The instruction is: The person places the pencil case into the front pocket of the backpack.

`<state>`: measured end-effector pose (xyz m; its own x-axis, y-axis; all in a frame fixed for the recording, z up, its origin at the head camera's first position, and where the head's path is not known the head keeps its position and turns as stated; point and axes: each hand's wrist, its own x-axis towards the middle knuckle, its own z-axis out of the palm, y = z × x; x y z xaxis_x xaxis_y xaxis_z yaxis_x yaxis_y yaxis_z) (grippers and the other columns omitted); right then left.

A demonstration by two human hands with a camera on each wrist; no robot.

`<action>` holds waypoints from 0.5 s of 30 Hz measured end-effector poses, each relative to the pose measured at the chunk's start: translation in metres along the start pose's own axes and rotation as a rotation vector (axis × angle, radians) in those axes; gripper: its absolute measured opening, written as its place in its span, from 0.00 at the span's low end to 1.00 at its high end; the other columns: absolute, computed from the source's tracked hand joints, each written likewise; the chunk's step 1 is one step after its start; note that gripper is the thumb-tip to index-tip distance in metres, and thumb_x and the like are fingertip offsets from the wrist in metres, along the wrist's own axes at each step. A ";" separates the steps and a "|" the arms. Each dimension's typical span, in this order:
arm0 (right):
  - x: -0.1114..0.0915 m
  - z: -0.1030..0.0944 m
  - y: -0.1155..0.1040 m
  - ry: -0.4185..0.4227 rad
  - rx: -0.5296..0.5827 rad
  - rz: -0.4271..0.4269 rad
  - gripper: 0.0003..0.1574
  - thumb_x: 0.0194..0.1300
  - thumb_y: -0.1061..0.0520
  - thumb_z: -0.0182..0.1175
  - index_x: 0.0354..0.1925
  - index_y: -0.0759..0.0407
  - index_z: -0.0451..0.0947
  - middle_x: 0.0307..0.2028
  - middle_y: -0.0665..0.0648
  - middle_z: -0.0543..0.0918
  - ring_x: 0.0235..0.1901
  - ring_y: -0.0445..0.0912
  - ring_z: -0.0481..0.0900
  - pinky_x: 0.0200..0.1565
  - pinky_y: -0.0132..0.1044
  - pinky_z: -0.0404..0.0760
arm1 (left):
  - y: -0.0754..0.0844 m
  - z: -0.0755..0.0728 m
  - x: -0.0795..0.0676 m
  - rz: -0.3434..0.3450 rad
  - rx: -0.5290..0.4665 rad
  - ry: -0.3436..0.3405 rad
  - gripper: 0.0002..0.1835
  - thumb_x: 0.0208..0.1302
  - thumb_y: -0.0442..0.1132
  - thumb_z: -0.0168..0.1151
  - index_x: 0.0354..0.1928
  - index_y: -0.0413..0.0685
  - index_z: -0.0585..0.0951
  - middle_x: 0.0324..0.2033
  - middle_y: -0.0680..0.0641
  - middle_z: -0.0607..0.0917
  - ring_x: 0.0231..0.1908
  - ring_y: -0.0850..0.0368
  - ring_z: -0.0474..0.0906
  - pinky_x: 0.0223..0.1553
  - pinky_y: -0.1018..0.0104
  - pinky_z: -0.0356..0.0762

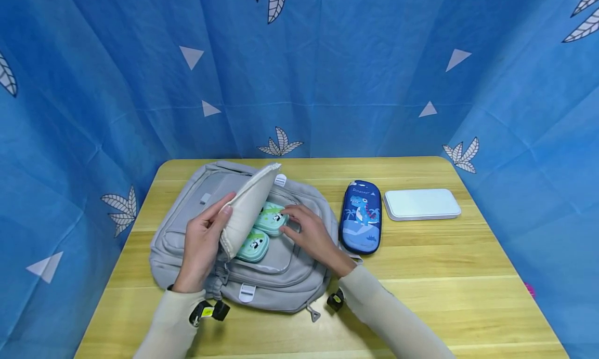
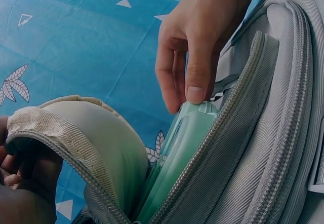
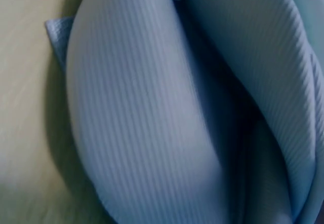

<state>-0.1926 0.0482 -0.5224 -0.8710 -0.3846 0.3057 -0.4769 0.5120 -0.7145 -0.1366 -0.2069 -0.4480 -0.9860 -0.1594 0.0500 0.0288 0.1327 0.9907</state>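
A grey backpack lies on the table with its front pocket unzipped. My left hand grips the edge of the pocket's cream-lined flap, holding it raised. Inside the pocket are two mint-green cases with panda pictures, the upper case and the lower case. With thumb and fingers, my right hand pinches the end of the upper case. The left wrist view shows this right hand at the top of a green case. Only the bag's ribbed grey fabric and the tabletop show in the right wrist view.
Right of the backpack lies a dark blue dinosaur pencil case. Beyond it is a white flat box. The wooden table is backed by a blue patterned curtain. A zip pull hangs off the bag's near edge.
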 end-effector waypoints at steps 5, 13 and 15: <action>0.002 0.001 -0.003 -0.006 0.024 0.018 0.25 0.73 0.56 0.74 0.65 0.60 0.84 0.64 0.60 0.84 0.62 0.53 0.86 0.63 0.41 0.85 | 0.000 0.001 0.000 -0.003 0.000 0.002 0.21 0.82 0.55 0.63 0.70 0.65 0.85 0.46 0.49 0.89 0.60 0.59 0.83 0.53 0.73 0.81; 0.008 0.007 -0.007 -0.003 0.036 0.031 0.24 0.72 0.57 0.75 0.63 0.61 0.84 0.63 0.61 0.85 0.60 0.53 0.88 0.63 0.40 0.85 | -0.001 0.001 0.000 0.004 -0.003 0.011 0.21 0.82 0.53 0.63 0.70 0.63 0.85 0.43 0.52 0.89 0.57 0.58 0.83 0.52 0.72 0.81; 0.009 0.008 -0.008 -0.003 0.047 0.037 0.24 0.72 0.58 0.75 0.63 0.61 0.84 0.63 0.61 0.84 0.60 0.53 0.88 0.63 0.39 0.85 | -0.001 0.002 0.000 0.004 -0.007 0.012 0.20 0.82 0.53 0.63 0.70 0.63 0.85 0.42 0.52 0.89 0.56 0.58 0.83 0.51 0.72 0.81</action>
<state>-0.1961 0.0341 -0.5190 -0.8873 -0.3689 0.2767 -0.4384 0.4888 -0.7543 -0.1368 -0.2052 -0.4489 -0.9837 -0.1709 0.0559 0.0343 0.1269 0.9913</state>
